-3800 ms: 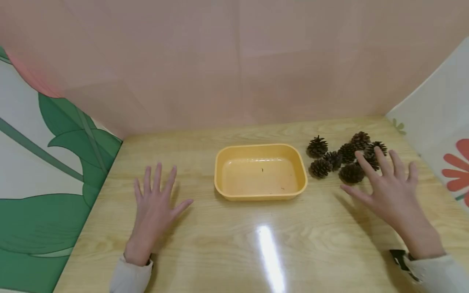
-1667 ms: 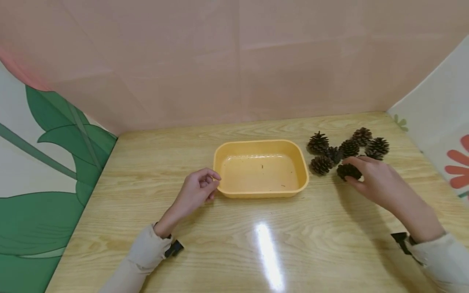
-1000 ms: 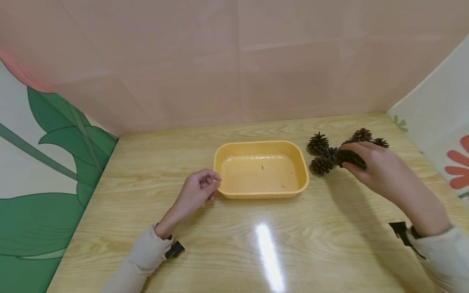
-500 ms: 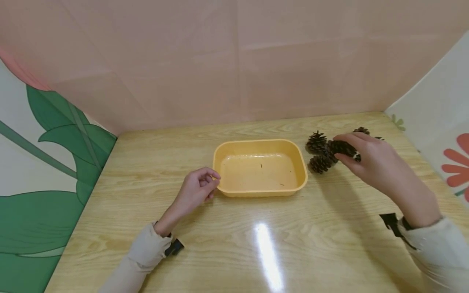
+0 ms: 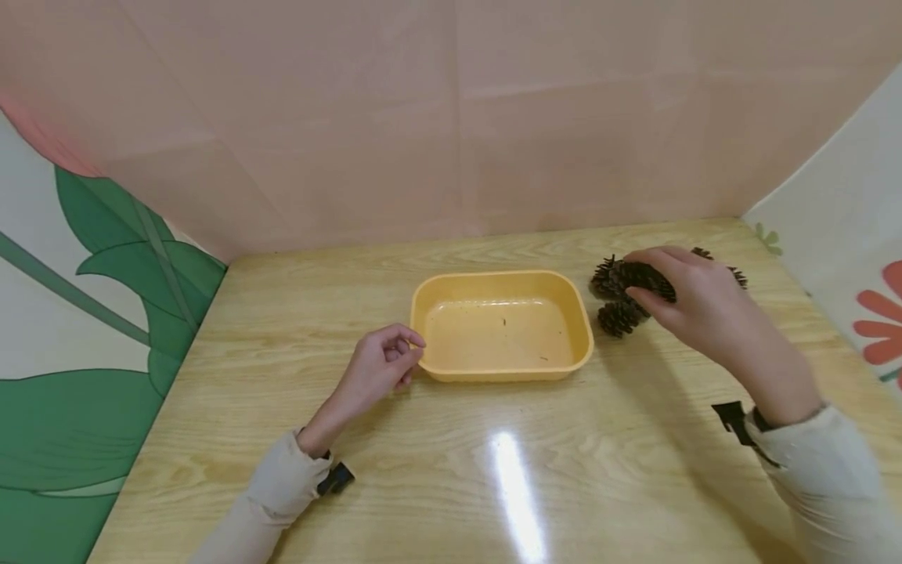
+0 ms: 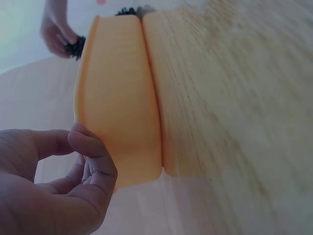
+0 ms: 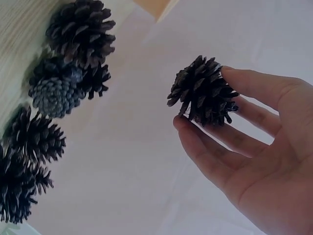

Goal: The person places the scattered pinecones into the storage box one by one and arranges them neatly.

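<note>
My right hand (image 5: 705, 305) holds a dark brown pine cone (image 7: 203, 93) between its thumb and fingertips, raised over the other cones in the head view. Loose pine cones (image 7: 80, 32) lie in a group under and beside it, some of them hidden by the hand in the head view. At the near left corner of a yellow plastic tub (image 5: 493, 329), my left hand (image 5: 380, 364) pinches the rim with curled fingers. From the left wrist, the tub's outer wall (image 6: 122, 98) runs away beyond the thumb. Only tiny dark bits (image 5: 503, 322) lie inside the tub.
The wood-grain table (image 5: 423, 470) carries a bright light reflection in front of the tub. A pinkish backdrop (image 5: 451, 117) rises behind the table. Side panels printed with green leaves (image 5: 134, 290) and red petals (image 5: 881, 325) stand left and right.
Both hands began spread and apart. The left came to the tub's corner and stays there. The right took a pine cone from the group, lifted it and is carrying it left towards the tub.
</note>
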Demonstrator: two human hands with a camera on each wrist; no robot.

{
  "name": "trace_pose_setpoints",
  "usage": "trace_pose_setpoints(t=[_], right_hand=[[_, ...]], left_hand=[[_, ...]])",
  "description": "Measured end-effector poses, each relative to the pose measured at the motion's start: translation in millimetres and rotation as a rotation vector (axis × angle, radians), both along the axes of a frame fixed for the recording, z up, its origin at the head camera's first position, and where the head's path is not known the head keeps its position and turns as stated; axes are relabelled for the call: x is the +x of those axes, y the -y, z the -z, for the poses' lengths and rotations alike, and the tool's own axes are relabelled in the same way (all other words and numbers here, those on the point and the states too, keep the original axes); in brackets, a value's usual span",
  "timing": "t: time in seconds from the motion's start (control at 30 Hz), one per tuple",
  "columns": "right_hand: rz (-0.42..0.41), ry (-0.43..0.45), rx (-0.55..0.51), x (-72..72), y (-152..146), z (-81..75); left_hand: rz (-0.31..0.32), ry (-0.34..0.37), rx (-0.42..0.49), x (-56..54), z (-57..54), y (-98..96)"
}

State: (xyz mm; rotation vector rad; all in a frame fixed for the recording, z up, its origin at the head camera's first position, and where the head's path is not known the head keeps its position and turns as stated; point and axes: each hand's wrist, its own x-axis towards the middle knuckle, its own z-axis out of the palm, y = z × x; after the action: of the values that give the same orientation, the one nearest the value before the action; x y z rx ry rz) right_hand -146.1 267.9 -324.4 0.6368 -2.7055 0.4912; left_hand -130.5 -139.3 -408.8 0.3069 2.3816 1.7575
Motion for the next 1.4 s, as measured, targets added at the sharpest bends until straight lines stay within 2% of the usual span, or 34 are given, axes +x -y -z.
trace_pose_setpoints(t=[0.3,0.67,0.93,1.2,1.4], right_hand=[[-0.043,-0.009,-0.019,-4.6,18,8.1],[-0.138,-0.105,-0.054,-13.2,31,15.9],[-0.172,-0.064,-0.069,-20.9,39,23.8],[-0.155,0.002,-0.039,-24.1,46,39.6],[-0.191,-0.009,-0.070,-27.2,48,48.7]], left_hand=[[-0.004,-0.011,-0.012,-1.4,-2.3,-0.3],[0.001,-0.008,0.008,1.1,0.3,-2.5],[0.008,0.002,0.019,0.3,0.6,-3.8],[0.020,0.002,0.034,0.5,0.2,-2.7],[0.025,0.005,0.038,-0.7,2.3,-1.8]])
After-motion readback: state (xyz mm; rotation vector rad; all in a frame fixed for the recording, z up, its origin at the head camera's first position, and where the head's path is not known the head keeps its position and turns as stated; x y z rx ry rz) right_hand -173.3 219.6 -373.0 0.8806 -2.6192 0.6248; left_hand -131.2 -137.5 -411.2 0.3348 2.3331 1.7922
